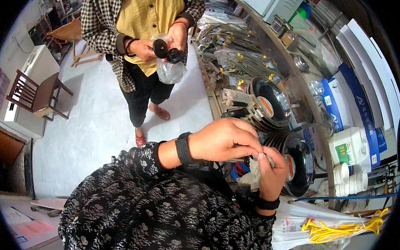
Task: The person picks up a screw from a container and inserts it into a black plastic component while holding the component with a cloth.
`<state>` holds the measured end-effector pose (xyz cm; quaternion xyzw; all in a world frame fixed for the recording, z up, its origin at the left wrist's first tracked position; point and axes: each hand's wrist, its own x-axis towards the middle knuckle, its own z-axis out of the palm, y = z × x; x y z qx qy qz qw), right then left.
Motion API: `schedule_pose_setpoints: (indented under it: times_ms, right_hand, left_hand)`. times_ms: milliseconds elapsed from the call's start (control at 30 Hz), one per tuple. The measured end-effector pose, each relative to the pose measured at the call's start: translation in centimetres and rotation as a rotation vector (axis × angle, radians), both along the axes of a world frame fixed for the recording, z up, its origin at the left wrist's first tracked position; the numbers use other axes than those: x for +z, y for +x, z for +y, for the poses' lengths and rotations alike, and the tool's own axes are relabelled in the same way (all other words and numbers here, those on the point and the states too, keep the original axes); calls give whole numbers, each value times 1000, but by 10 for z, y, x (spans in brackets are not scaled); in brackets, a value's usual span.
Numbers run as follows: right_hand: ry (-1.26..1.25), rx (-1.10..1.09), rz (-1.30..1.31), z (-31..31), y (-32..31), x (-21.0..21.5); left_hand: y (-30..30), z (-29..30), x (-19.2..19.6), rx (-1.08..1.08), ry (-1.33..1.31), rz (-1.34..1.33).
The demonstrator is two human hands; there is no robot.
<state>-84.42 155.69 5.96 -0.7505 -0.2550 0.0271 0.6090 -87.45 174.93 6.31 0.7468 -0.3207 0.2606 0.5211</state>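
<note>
- Crumpled off-white bundle [250,178] sits in and just below your right hand [272,172], in front of your floral dress [168,209].
- Your right fingers curl around part of it, with the thumb pressed toward the index finger.
- Your left hand [228,142] reaches across from the left, fingers bent together and tips meeting the right thumb; you cannot tell whether they pinch something thin.
- Dark bands wrap both your wrists.
- Right of your right forearm, a looped yellow cord [346,230] lies over a white plastic bag [289,229].
- Just past your hands stand two stacks of black discs [299,164] with orange-and-white labels; white cups [353,182] nest further right.
- Beyond them lie bundled grey hoses [244,61] with yellow ends.
- Across from you, a co-worker [154,9] in a yellow shirt holds black round pieces [160,48] and a clear plastic bag [172,73].
- Far left stands a wooden chair [43,94].
</note>
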Motion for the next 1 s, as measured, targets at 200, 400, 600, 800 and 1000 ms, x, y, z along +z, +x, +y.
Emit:
schedule_pose_setpoints:
  times_ms: [200, 400, 600, 800, 1000]
  right_hand:
    - [9, 7, 12, 3, 0, -2]
    - [12, 12, 21, 6, 1, -3]
    - [39, 20, 54, 9, -1, -3]
    - [46, 35, 60, 11, -4, -1]
    - [42, 36, 48, 12, -7, -2]
  left_hand:
    - [3, 4, -4, -13, -1, -18]
    - [5, 8, -6, 6, 14, -55]
    - [4, 11, -5, -3, 7, -59]
    - [0, 15, -3, 10, 27, -68]
    - [-8, 16, 0, 14, 25, -47]
